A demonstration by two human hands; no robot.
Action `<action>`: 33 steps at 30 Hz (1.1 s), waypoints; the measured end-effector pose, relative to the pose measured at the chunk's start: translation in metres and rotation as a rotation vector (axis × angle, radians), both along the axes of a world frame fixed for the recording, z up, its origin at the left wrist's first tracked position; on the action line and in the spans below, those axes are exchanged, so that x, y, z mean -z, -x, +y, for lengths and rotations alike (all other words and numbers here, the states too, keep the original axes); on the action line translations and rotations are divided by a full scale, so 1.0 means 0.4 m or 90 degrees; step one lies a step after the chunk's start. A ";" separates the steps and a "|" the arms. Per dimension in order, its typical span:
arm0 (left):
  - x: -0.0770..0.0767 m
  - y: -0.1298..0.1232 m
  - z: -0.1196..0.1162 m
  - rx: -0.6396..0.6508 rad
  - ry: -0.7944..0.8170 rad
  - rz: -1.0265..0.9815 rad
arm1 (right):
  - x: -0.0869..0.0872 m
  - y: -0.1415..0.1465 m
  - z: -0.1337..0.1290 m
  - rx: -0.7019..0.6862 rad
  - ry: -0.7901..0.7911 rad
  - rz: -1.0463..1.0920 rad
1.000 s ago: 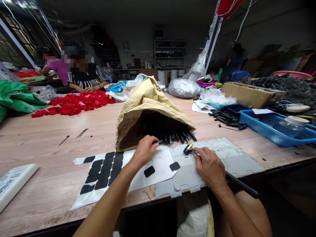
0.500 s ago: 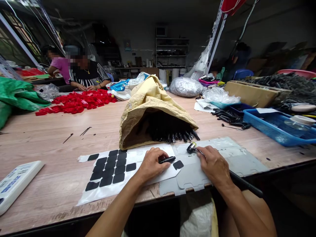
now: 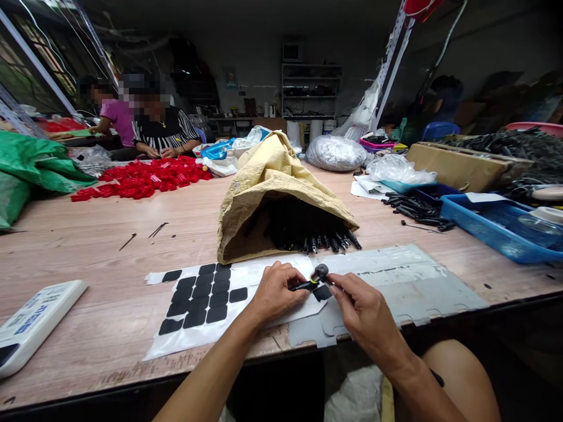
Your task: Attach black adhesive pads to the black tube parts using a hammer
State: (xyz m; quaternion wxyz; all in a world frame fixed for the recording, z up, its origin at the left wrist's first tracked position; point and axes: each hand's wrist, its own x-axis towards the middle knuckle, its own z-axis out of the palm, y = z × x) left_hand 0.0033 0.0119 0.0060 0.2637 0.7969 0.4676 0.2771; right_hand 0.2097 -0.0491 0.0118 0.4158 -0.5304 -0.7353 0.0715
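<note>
My left hand (image 3: 278, 292) rests over the white sheet, its fingers closed around a black pen-like tube (image 3: 299, 286) that lies nearly level. My right hand (image 3: 367, 308) grips a small hammer (image 3: 321, 272) with a dark round head and a yellowish face. The hammer head is at the right end of the tube; whether they touch I cannot tell. Below the head, one black square pad (image 3: 323, 293) lies apart from the others. On the white backing sheet (image 3: 246, 319) several black rounded-square pads (image 3: 194, 318) sit in rows.
A yellow sack (image 3: 281, 161) opens toward me, full of black tubes (image 3: 336, 241). Grey board (image 3: 417, 293) lies under my right hand. A blue tray (image 3: 479, 220) stands at right, a white scale (image 3: 39, 322) at left. Red parts (image 3: 145, 179) are piled before a seated person (image 3: 165, 132).
My right hand has swung the hammer head leftward from the grey board to the tube's end. My left hand still holds the tube. The view has shifted slightly.
</note>
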 end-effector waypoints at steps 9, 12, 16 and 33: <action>-0.007 -0.002 0.002 -0.002 0.001 0.048 | -0.007 0.047 -0.010 -0.032 0.014 0.005; -0.007 0.002 0.000 0.002 0.005 0.024 | -0.005 0.029 -0.002 -0.011 0.012 0.009; -0.013 0.011 0.005 0.029 0.044 0.006 | -0.008 -0.044 0.030 0.082 -0.021 -0.021; -0.025 0.025 0.010 0.013 0.124 -0.034 | 0.086 -0.158 0.078 0.249 -0.049 -0.273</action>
